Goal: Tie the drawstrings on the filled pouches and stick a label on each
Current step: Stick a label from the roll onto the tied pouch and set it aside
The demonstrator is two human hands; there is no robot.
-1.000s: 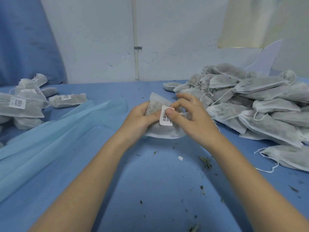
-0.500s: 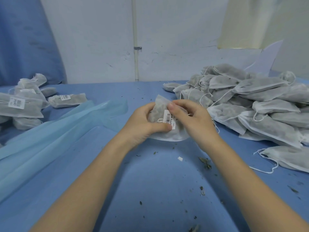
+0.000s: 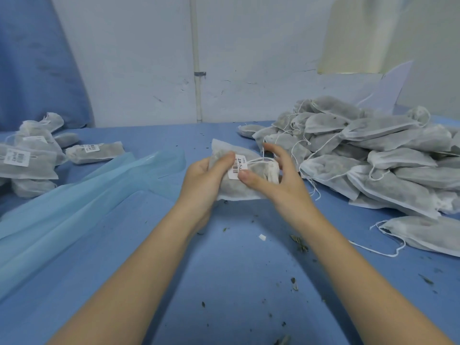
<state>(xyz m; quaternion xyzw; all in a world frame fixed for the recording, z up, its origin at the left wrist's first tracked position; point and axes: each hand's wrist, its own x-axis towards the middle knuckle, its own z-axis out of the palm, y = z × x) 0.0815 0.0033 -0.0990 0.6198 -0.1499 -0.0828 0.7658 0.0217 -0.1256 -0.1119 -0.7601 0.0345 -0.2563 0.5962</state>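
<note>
The left hand grips the left end of a grey, filled non-woven pouch, thumb on top. The right hand presses its thumb on the lower edge of the white barcode label, its other fingers spread loose beyond the pouch's gathered mouth and white drawstring. The pouch is held just above the middle of the blue table. To seat the label well, I would rub the thumb from centre outward over every corner, with the left hand bracing the fabric flat, then send it to the labelled pile at the left edge.
</note>
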